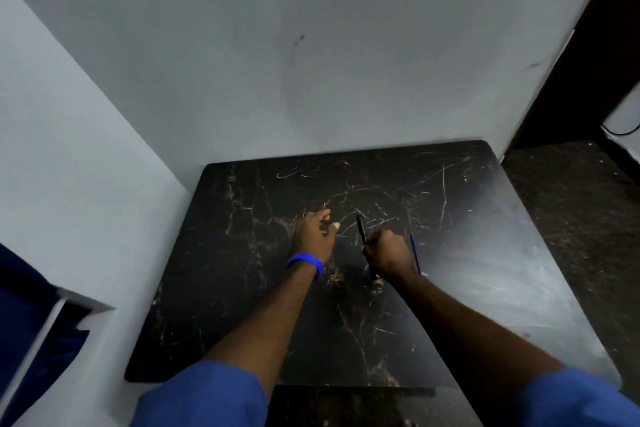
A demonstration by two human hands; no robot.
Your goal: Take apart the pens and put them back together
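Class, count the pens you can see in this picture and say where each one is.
2. A black pen is held in the right hand; a blue pen lies on the table just right of that hand. The hands may hide other parts.

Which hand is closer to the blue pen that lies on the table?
Right. The right hand grips a black pen, and the blue pen lies directly beside it on its outer side. The left hand is farther away, across the black pen.

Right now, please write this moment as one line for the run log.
right hand: gripping black pen | left hand: empty, fingers spread over table | blue pen: lying beside right hand
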